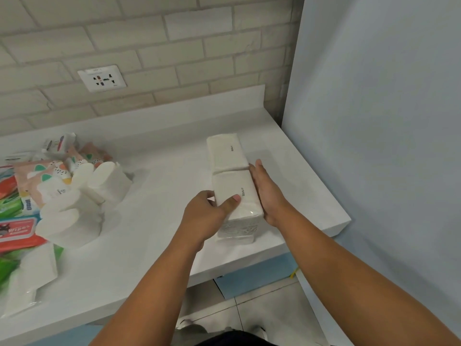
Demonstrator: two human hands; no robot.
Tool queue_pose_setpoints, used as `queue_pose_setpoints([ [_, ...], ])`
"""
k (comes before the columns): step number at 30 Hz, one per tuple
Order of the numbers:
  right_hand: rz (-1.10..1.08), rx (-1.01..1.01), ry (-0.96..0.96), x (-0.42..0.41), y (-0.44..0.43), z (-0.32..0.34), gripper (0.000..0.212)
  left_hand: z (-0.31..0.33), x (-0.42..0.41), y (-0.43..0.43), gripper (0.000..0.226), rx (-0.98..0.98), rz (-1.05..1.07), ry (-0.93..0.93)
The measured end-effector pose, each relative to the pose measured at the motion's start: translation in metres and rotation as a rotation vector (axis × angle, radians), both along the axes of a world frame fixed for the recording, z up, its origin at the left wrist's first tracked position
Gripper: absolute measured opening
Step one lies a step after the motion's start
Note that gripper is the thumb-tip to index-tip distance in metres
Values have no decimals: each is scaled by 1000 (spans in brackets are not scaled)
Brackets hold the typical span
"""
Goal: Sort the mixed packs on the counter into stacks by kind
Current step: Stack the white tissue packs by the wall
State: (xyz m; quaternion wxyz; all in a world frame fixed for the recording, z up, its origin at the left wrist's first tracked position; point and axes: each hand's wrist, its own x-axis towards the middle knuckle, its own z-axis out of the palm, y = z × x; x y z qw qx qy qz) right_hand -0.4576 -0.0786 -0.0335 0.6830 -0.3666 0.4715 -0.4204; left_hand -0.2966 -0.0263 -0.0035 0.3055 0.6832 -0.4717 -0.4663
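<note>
While the left hand (204, 216) grips the near white tissue pack (237, 193), thumb on top, the right hand (268, 193) presses straight fingers along its other side. It sits by the counter (174, 171) right edge; squaring it against the pack behind (225, 152) should keep things neat.

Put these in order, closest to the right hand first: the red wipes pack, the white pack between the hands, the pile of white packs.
1. White pack between the hands: touching the right hand.
2. Pile of white packs: further left.
3. Red wipes pack: far left edge.
</note>
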Motion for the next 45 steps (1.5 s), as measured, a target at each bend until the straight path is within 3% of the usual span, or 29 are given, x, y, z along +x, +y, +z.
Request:
queue_pose_setpoints([
  [3,15,-11,-10,2,1,-2,58,1,4,-3,91,14,-25,-68],
  [6,13,-20,-60,1,-5,-4,57,4,8,-13,88,-96,69,-68],
  [8,0,-20,-92,2,-10,-1,56,7,10,-27,77,-171,138,38],
  [12,16,3,-135,9,-17,0,56,4,0,-47,44,-99,99,410],
  [16,4,-36,-131,18,-17,-4,48,-5,-7,-50,46,-44,68,592],
  [25,-67,6,-221,21,0,6,46,-46,24,-61,94,-24,-61,614],
  [29,-92,15,-253,28,4,6,39,-45,16,-50,59,-56,-133,649],
  [31,-116,-28,-245,31,4,6,36,-46,13,-48,54,-48,-152,706],
  [39,-186,-9,-264,34,2,-5,43,-66,7,-60,65,-55,-173,709],
  [45,-269,47,49,21,-21,0,43,-85,-2,-92,79,-61,-192,691],
])
